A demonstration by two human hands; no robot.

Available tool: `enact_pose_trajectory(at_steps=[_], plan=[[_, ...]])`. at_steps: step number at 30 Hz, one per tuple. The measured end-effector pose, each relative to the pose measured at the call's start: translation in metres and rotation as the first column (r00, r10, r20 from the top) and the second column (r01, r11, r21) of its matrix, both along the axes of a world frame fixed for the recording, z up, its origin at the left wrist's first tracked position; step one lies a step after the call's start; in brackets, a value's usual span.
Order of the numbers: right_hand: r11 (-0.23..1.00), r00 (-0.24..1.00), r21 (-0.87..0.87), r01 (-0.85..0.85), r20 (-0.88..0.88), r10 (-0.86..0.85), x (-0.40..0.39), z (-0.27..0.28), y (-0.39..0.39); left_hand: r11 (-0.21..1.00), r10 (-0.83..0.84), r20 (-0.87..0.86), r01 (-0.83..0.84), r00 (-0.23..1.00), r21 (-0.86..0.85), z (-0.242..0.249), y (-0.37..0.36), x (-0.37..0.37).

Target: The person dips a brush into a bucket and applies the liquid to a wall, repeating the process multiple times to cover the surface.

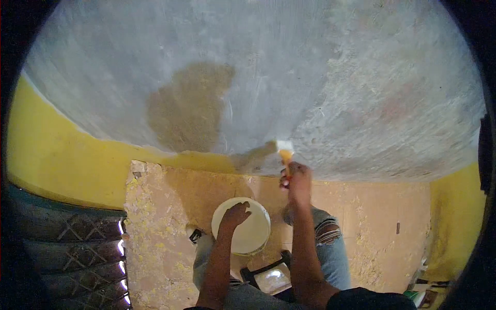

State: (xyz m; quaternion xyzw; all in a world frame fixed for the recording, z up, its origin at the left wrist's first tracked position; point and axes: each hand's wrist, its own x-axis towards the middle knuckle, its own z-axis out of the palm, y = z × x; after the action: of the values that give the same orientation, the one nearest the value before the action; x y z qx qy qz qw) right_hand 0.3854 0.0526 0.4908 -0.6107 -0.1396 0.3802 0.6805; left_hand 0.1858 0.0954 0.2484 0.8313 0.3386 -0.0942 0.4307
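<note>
My right hand [298,178] is closed around the handle of a paintbrush [284,154]. The brush has an orange-yellow body and a pale, whitish head that points up at the lower part of the grey wall [268,93]. Whether the bristles touch the wall is hard to make out. Over the mouth of a round white bucket [253,234] between my legs, my left hand [236,214] hovers with bent fingers and a gap between thumb and fingertips, nothing visible in it. Pale liquid seems to fill the bucket.
Yellow paint [77,160] borders the grey area. Below lies a tan board [377,217] with yellow flecks. A dark-framed object with a shiny surface [274,279] sits between my knees. Dark ridged panels [77,253] stand at left; assorted items lie at lower right.
</note>
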Motion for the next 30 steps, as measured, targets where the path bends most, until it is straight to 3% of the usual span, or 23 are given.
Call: enact_pose_trajectory(at_steps=[3, 6, 9, 12, 13, 15, 18, 22, 24, 25, 27, 30], plan=[[0.998, 0.997, 0.039, 0.058, 0.038, -0.06, -0.003, 0.098, -0.012, 0.999, -0.013, 0.019, 0.012, 1.0, 0.051, 0.007, -0.004, 0.004], [0.998, 0.989, 0.049, 0.047, 0.14, -0.054, -0.007, 0.124, -0.027, 0.998, -0.025, -0.018, 0.026, 1.0, 0.057, 0.023, -0.006, 0.009], [0.996, 0.985, 0.082, 0.039, 0.167, -0.052, -0.012, 0.118, -0.043, 0.994, -0.038, 0.095, 0.028, 0.995, 0.105, -0.014, -0.006, 0.011], [0.986, 0.942, 0.132, 0.106, 0.304, -0.142, 0.014, 0.022, -0.025, 0.999, 0.045, 0.199, -0.04, 0.979, -0.03, 0.029, 0.001, 0.023], [0.987, 0.961, 0.142, 0.077, 0.252, -0.111, 0.024, -0.019, -0.015, 0.999, 0.049, 0.196, -0.043, 0.979, -0.033, 0.025, 0.0, 0.029], [0.987, 0.979, 0.152, 0.051, 0.187, -0.079, 0.039, -0.1, -0.007, 0.989, 0.132, 0.404, -0.091, 0.905, -0.121, 0.026, -0.001, 0.036], [0.991, 0.986, 0.135, -0.026, 0.168, 0.003, 0.05, -0.199, -0.016, 0.993, 0.12, 0.307, -0.118, 0.944, -0.025, 0.054, -0.002, 0.042], [1.0, 0.996, -0.012, -0.018, -0.088, 0.017, 0.044, -0.287, -0.035, 0.991, 0.133, 0.212, -0.136, 0.968, -0.004, 0.072, 0.002, 0.045], [0.996, 0.986, -0.068, -0.054, -0.159, 0.043, 0.038, -0.285, -0.039, 0.972, 0.22, 0.394, -0.234, 0.892, -0.014, 0.07, 0.002, 0.046], [0.991, 0.974, -0.13, -0.035, -0.225, 0.004, 0.034, -0.283, -0.039, 0.973, 0.215, 0.393, -0.228, 0.894, -0.013, 0.071, 0.003, 0.047], [0.981, 0.958, -0.191, -0.014, -0.284, -0.041, 0.027, -0.265, -0.036, 0.915, 0.38, 0.271, -0.317, 0.884, -0.249, 0.074, 0.005, 0.046], [0.971, 0.993, -0.24, -0.013, -0.118, -0.016, 0.025, -0.215, -0.03, 0.954, 0.3, 0.31, -0.282, 0.902, -0.101, 0.072, 0.01, 0.043]])
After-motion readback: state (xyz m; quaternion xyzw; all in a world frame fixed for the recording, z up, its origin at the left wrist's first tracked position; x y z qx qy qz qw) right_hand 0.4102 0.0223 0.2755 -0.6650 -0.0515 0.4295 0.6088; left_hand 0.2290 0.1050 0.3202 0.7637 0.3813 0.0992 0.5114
